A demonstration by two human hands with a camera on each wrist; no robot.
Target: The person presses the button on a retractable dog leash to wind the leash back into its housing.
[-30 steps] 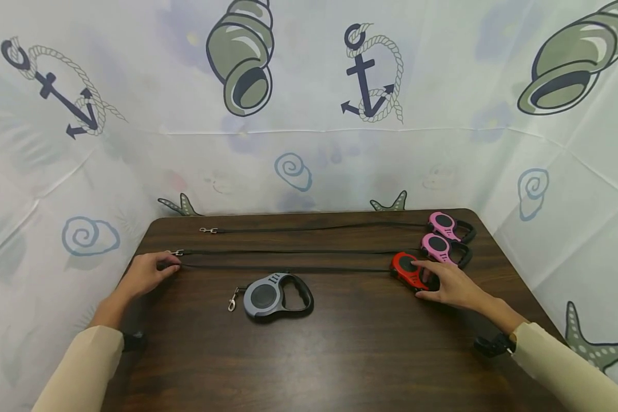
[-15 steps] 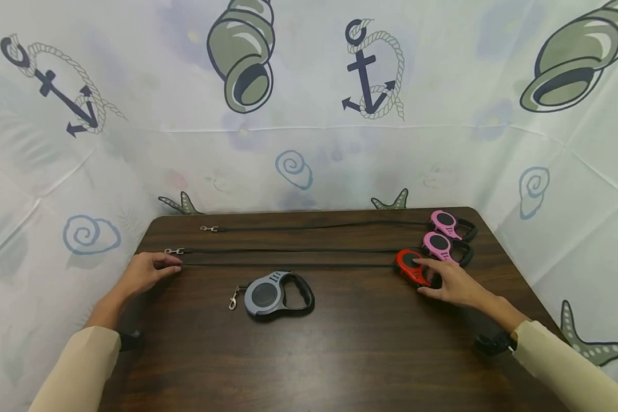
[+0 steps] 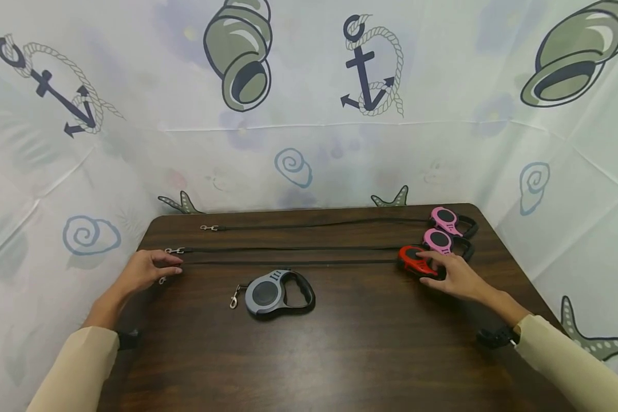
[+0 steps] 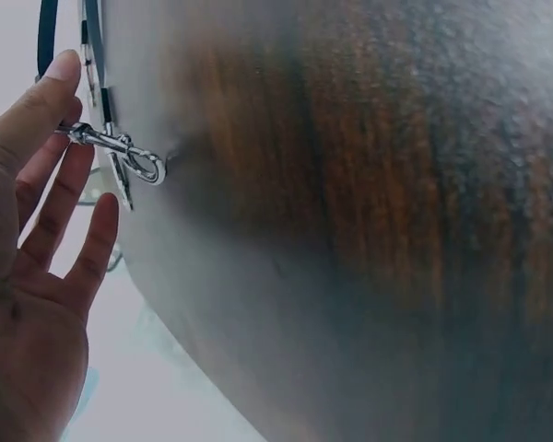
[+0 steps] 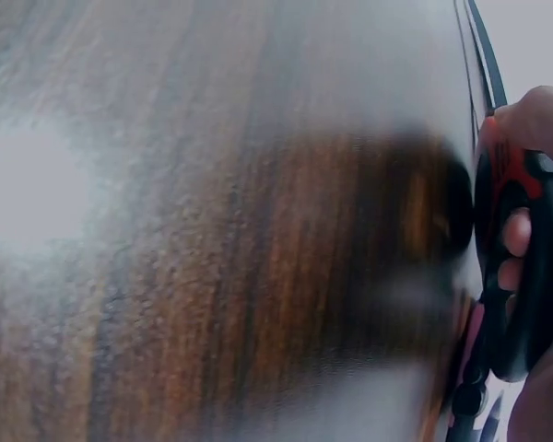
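Observation:
My left hand [image 3: 143,271] pinches the black strap of a red retractable leash near its end, at the table's left side. From those fingertips its metal snap clip [image 4: 134,157] sticks out in the left wrist view. Over at the right, my right hand [image 3: 455,277] grips the red leash's casing [image 3: 411,260], fingers through the handle loop in the right wrist view. Between the hands the strap [image 3: 288,262] runs straight across. Behind it lie two pink retractable leashes, a rear one [image 3: 444,218] and a nearer one [image 3: 436,240] close to the red casing, straps drawn out leftward.
A grey retractable leash [image 3: 265,293] rests mid-table in front of the straps, its clip [image 3: 234,297] at its left. The pink leashes' clips [image 3: 209,228] lie at the left. A patterned cloth [image 3: 309,86] rises behind the brown table [image 3: 309,355].
The red casing has shifted slightly right and back with my right hand, closer against the nearer pink leash. Below my left fingers the red leash's clip now shows in the head view.

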